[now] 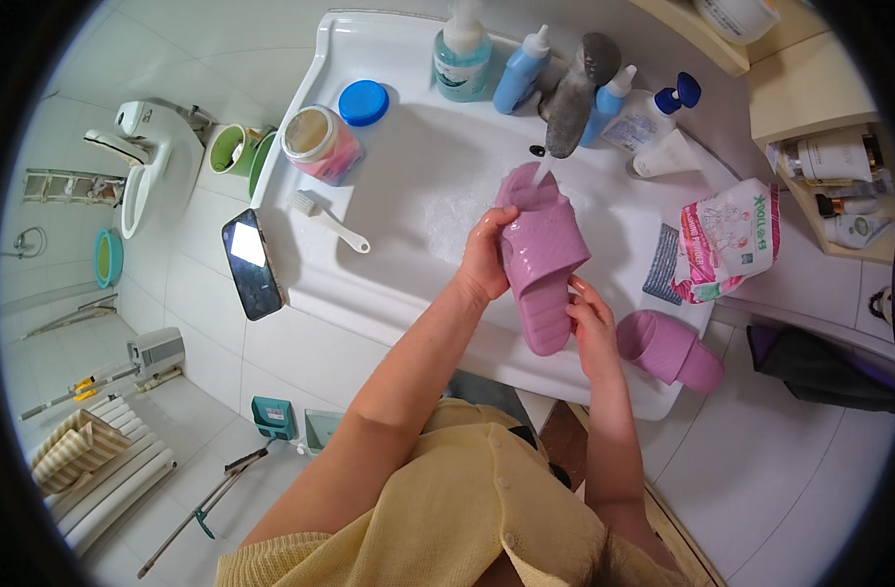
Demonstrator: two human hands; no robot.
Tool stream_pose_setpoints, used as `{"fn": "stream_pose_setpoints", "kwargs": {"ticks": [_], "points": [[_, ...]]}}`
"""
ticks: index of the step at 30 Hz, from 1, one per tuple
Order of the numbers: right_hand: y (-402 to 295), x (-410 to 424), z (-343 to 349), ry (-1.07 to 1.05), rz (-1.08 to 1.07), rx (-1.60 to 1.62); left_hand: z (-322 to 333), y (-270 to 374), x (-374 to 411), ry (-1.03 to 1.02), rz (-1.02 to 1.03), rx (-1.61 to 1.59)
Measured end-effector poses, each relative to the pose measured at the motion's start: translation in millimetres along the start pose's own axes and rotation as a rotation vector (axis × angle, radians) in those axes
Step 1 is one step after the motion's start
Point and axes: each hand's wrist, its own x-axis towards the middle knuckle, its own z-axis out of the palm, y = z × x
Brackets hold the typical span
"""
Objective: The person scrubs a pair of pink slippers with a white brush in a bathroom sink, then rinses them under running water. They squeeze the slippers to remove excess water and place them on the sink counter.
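Observation:
A wet pink slide slipper (539,257) is held over the basin of a white sink (403,198), under water running from a faucet with a grey cover (568,106). My left hand (485,253) grips its side near the strap. At the lower right side of the slipper, my right hand (590,319) touches the edge with its fingertips. A second pink slipper (671,351) rests on the sink's right front rim. A white-handled scrub brush (330,220) lies on the left ledge. Foamy water shows in the basin below.
An opened jar (322,143), its blue lid (363,103) and a smartphone (252,264) sit at the left. Pump and squeeze bottles (462,62) line the back. A washing powder bag (730,238) and a grey-blue scrubbing pad (663,264) are on the right ledge, below a shelf (807,117).

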Motion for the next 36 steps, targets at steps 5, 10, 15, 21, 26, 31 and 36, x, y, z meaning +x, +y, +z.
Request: {"fn": "stream_pose_setpoints", "kwargs": {"ticks": [5,10,15,21,26,31,36], "points": [[14,45,-4,0.004,-0.163,-0.109,8,17,-2,0.011,0.019,0.231],[-37,75,7,0.390,-0.558,-0.584,14,21,-4,0.017,0.113,0.366],[-174,43,106,0.258,-1.338,-0.786,25,12,9,-0.002,0.372,0.275],[-158,80,100,0.432,-1.293,-1.500,39,38,-27,0.225,0.518,0.555],[-106,49,82,0.137,-1.192,-0.984,45,69,-70,0.262,0.546,0.610],[-21,52,19,0.144,-0.728,-0.909,42,75,-90,0.302,0.583,0.683],[20,77,34,0.081,-0.343,-1.419,28,74,-96,0.440,0.539,0.724]]}}
